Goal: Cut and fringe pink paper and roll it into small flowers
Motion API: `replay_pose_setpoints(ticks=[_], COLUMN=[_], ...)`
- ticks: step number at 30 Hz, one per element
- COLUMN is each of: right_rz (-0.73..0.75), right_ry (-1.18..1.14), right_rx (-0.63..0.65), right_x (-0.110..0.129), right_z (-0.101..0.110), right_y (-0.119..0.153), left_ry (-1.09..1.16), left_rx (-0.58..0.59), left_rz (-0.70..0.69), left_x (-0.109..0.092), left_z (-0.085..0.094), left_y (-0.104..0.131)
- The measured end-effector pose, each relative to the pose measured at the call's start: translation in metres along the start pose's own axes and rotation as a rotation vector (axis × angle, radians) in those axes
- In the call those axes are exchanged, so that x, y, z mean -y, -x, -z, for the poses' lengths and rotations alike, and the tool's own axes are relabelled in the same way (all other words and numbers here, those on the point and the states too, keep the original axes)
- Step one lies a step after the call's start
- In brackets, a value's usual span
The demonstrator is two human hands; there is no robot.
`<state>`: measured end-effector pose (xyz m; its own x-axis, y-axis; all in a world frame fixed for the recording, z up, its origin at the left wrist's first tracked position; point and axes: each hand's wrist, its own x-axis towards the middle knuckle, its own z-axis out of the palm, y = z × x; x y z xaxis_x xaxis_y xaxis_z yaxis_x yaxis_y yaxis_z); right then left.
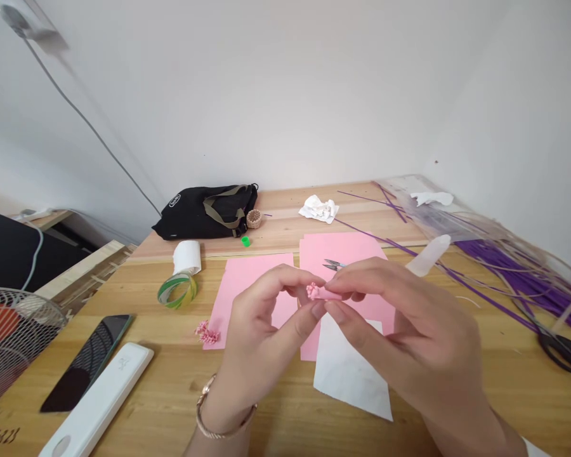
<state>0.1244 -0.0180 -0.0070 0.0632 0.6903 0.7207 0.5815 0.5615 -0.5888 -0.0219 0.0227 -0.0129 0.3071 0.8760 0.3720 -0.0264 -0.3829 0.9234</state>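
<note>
A small pink roll point(327, 294) with a tuft of pink beads at its left end is pinched between both hands above the table. My left hand point(271, 330) holds it near the beaded end with thumb and fingers. My right hand point(400, 324) grips the plain right end, its fingertips close to the left ones. Beneath the hands lie pink sheets point(342, 247) and a white sheet of paper point(354, 374). Small snips point(332, 264) rest on the pink sheet just beyond the fingers. Another bunch of pink beads point(207, 332) sits left of my left hand.
On the left are a phone point(88, 362), a white case point(99, 403), tape rolls point(177, 290) and a white roll point(187, 257). A black bag point(204, 212) lies behind. Crumpled tissue point(318, 208), purple strips point(514, 273) and black-handled scissors point(564, 349) are farther right.
</note>
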Motion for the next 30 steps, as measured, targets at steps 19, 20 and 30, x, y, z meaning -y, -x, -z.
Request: replay_pose_setpoints(ticks=[19,20,30], right_rz=[-0.005,0.000,0.032], right_ry=[0.087,0.088,0.212], right_rx=[0.048,0.049,0.110], right_x=[0.0014,0.0012,0.0021], right_z=[-0.0010,-0.0011,0.0079], right_y=[-0.0037,-0.0036,0.0014], left_ry=[0.176,0.163,0.036], left_rx=[-0.023,-0.023,-0.113], left_rz=[0.002,-0.001,-0.038], left_x=[0.0016,0.0011,0.0050], left_z=[-0.0025,-0.0024,0.0011], left_y=[0.0005,0.0007,0.0009])
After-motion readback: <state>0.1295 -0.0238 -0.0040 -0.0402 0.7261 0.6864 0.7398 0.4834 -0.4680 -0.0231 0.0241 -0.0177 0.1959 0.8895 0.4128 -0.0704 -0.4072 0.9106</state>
